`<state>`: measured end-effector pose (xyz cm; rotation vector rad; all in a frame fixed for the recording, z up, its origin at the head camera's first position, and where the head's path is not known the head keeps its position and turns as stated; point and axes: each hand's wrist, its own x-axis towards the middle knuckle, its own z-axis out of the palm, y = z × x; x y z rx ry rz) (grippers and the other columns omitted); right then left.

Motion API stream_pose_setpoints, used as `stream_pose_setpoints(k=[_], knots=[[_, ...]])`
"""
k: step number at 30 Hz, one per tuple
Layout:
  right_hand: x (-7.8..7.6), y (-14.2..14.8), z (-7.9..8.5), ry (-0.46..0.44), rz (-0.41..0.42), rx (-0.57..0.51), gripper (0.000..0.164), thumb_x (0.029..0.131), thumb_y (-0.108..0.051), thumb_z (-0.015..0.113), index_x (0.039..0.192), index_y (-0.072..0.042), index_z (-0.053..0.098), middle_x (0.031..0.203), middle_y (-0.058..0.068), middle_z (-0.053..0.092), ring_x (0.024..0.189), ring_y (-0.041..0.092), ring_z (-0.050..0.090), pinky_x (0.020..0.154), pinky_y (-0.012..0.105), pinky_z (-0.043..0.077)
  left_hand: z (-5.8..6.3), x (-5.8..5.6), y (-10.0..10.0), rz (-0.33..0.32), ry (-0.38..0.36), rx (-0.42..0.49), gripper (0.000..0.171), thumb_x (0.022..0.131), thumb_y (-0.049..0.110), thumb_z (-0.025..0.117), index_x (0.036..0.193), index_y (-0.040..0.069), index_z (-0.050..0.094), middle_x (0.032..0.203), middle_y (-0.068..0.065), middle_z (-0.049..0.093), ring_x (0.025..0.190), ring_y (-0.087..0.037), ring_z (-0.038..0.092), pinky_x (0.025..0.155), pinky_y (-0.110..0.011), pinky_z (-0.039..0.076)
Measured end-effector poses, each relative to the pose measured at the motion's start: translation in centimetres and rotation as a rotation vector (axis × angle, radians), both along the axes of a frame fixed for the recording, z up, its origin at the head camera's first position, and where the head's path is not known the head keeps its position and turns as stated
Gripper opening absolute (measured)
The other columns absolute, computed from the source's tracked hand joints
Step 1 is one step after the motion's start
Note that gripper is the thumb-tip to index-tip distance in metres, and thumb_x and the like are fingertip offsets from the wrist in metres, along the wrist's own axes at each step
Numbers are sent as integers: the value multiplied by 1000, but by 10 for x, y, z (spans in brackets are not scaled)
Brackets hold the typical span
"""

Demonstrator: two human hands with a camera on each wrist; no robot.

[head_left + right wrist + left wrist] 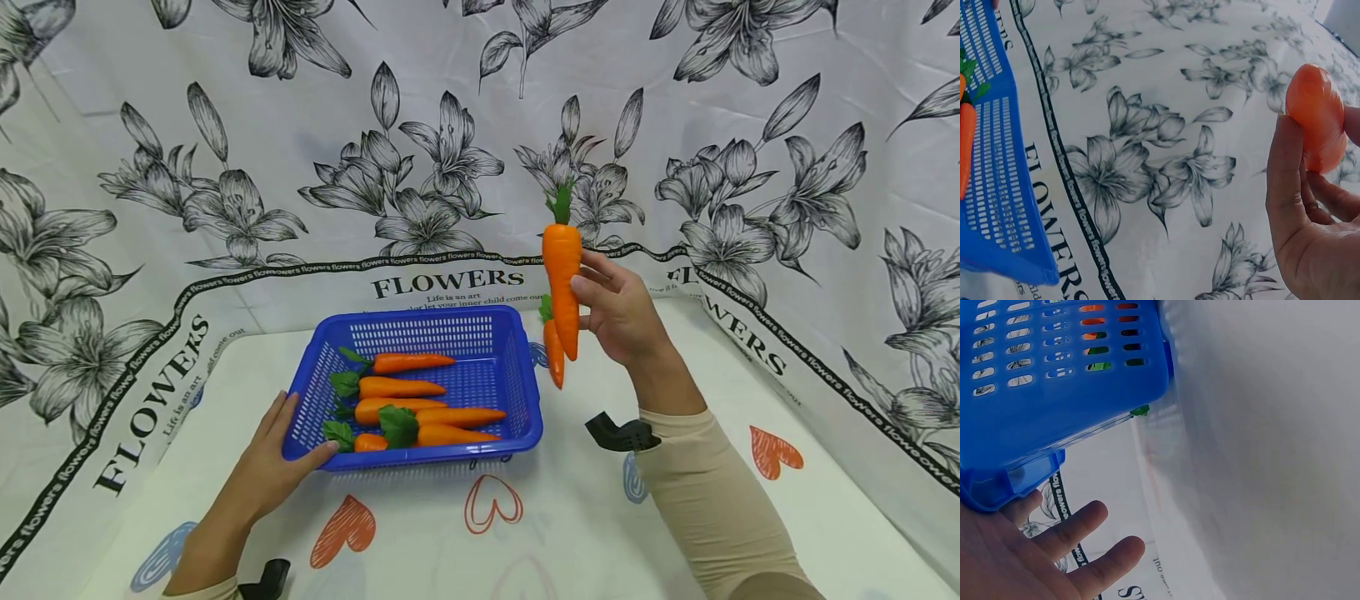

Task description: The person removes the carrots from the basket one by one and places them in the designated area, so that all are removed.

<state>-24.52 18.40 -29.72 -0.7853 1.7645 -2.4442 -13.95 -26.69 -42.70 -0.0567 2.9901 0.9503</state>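
My right hand (pixel 618 312) holds up a plastic-looking carrot (pixel 562 275) with fingers and thumb, its green top upward and its tip down. In the right wrist view this carrot (pixel 1316 94) is seen end-on between the fingers. A second, thinner carrot (pixel 553 354) shows partly behind it; whether it is held or lies on the table I cannot tell. My left hand (pixel 277 467) touches the near left corner of a blue plastic basket (pixel 528 383), its thumb at the rim. Its fingers (pixel 1072 531) look straight and spread in the left wrist view. Several carrots (pixel 401 387) lie in the basket.
The basket stands on a white table cover (pixel 420 542) printed with hearts and swirls. Behind and at both sides hangs a white cloth (pixel 465 58) with black flower drawings and lettering. Dark straps (pixel 622 433) sit at both wrists.
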Motion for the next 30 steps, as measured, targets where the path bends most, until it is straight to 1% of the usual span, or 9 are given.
stream_pose_setpoints(k=[3, 7, 10, 15, 18, 25, 30], knots=[[-2, 8, -1, -1, -20, 2, 54, 97, -13, 59, 145, 1, 38, 125, 20, 50, 104, 29, 56, 73, 41, 57, 1, 0, 0, 0, 1, 10, 102, 87, 57, 61, 156, 13, 0, 159, -17, -8, 134, -58, 12, 96, -77, 18], [-5, 22, -3, -16, -54, -6, 52, 97, -11, 58, 144, 1, 39, 123, 19, 51, 95, 26, 58, 70, 38, 57, 0, 0, 0, 3, -10, 18, 103, 87, 58, 61, 156, 13, 0, 159, -17, -8, 134, -58, 13, 96, -76, 19], [-7, 32, -5, -34, -71, -28, 51, 97, -10, 58, 143, 1, 40, 121, 18, 53, 90, 24, 58, 67, 35, 56, -1, 1, 1, 7, -12, 8, 104, 86, 59, 61, 156, 13, 0, 159, -18, -7, 133, -58, 14, 96, -76, 20], [-12, 45, -8, -54, -89, -52, 51, 97, -10, 58, 143, 2, 39, 121, 17, 53, 92, 24, 60, 66, 35, 57, 1, 1, 0, 3, -13, -1, 102, 87, 57, 61, 156, 12, 0, 159, -18, -9, 133, -59, 14, 95, -76, 20], [-15, 50, -11, -72, -109, -60, 51, 96, -10, 60, 142, 0, 41, 120, 16, 54, 91, 24, 61, 66, 35, 57, 2, 1, 1, 4, -15, 2, 102, 87, 56, 61, 156, 12, 0, 159, -17, -9, 133, -58, 15, 96, -76, 20], [-22, 60, -20, -129, -181, -53, 50, 93, -11, 65, 139, -5, 47, 114, 13, 61, 86, 23, 62, 65, 37, 56, 1, 1, 1, 5, 1, 6, 102, 87, 56, 62, 156, 12, 2, 159, -18, -6, 133, -58, 15, 96, -76, 19], [-28, 67, -27, -167, -215, -42, 50, 93, -11, 66, 139, -7, 47, 114, 13, 61, 85, 23, 62, 66, 35, 54, 1, 1, 1, 4, 10, 6, 102, 87, 56, 62, 156, 12, 2, 159, -18, -6, 134, -58, 14, 96, -76, 19]])
